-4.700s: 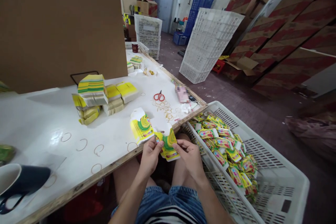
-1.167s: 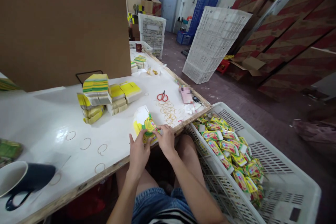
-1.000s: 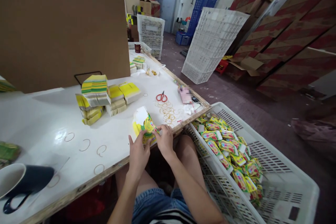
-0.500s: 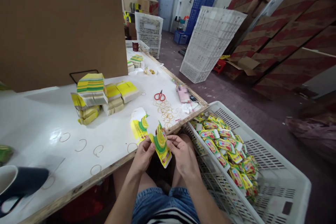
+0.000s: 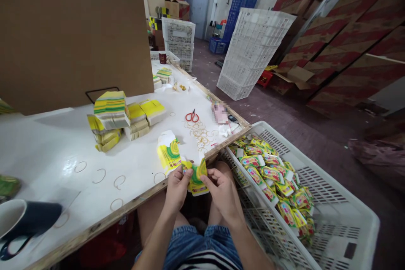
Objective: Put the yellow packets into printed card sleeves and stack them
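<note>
A yellow and green printed carton point(image 5: 198, 179) is held up between both hands just past the table's front edge. It looks like a small thin cardboard box with white flaps at its top. My left hand point(image 5: 177, 187) pinches its left edge between thumb and fingers. On the right edge, the thumb and fingers of my right hand point(image 5: 223, 187) grip it the same way. Behind the left hand, flat cartons point(image 5: 167, 152) of the same print lie on the white table point(image 5: 133, 177).
Right of the table stands a white crate point(image 5: 344, 215) holding many small printed cartons. Red-handled scissors point(image 5: 192, 117) and rubber bands point(image 5: 201, 135) lie on the table. Bundled carton stacks point(image 5: 110, 107) sit further left. A dark mug point(image 5: 41, 217) is at the near left.
The carton has turned from a steep slant to a more upright pose, with its white top flaps now showing. My left hand has shifted slightly right with it, and both hands keep their hold.
</note>
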`<state>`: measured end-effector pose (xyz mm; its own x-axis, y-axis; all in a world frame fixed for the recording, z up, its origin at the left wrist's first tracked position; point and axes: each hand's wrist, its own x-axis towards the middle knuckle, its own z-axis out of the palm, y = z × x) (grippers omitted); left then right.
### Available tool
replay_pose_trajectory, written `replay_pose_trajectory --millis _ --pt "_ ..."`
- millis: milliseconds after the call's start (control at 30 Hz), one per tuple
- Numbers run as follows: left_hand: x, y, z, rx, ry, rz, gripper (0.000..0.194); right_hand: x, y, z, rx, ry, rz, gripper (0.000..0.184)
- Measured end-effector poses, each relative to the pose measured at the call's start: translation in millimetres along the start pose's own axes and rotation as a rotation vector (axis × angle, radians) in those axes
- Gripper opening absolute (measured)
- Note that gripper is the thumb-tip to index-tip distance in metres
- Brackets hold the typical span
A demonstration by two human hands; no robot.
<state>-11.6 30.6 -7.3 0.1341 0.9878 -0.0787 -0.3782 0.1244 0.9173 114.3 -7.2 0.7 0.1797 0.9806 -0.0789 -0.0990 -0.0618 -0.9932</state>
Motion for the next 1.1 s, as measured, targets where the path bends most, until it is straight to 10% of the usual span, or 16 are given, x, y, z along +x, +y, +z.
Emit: replay_pose_trajectory --millis 333,533,833,1100 --pt "-10.0 6.7 1.7 0.238 -0.201 0.066 0.072 5.5 2.1 -17.7 -0.114 0.022 -0.194 0.056" --pt "-17.2 22.8 -2.6 0.241 -0.420 -0.014 0.059 9.8 -10.1 -40.6 -0.101 -0.241 -0.223 0.036" --pt "-21.7 18.1 1.1 -0.056 -0.579 -0.132 0.035 10.5 -21.3 -49.4 -0.276 -0.256 -0.300 0.024" --pt "-19.6 14.2 0.3 -0.030 -0.523 -0.166 0.084 12.2 -24.5 -44.9 -0.269 -0.142 -0.377 0.020"
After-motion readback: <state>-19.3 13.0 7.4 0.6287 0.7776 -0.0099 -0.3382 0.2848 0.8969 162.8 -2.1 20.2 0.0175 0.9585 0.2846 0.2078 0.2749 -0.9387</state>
